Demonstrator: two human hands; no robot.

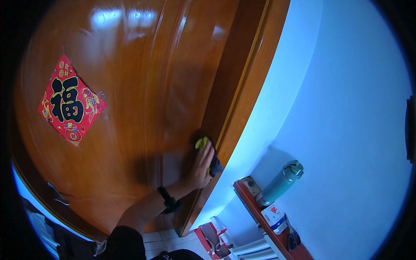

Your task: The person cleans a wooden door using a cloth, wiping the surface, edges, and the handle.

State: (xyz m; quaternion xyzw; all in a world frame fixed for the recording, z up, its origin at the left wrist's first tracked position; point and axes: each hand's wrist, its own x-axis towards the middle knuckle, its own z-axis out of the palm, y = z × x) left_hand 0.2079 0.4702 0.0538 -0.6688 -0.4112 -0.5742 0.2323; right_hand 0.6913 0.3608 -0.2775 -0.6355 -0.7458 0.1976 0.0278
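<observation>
My left hand (pixel 202 168) is raised against the right edge of a glossy brown wooden door (pixel 130 108), beside its frame (pixel 242 112). Its fingers are bent around a bunched dark cloth (pixel 215 166) with yellow parts, pressed against the wood at the inner side of the frame. Part of the cloth is hidden behind the fingers. A black band circles my left wrist. My right hand does not appear.
A red diamond-shaped paper decoration (pixel 71 102) is stuck on the door. At lower left is a metal door handle (pixel 57 193). Right of the frame, a narrow reddish shelf (pixel 277 238) bears a green bottle (pixel 279 184), a small white box (pixel 275 216) and scissors (pixel 293 238).
</observation>
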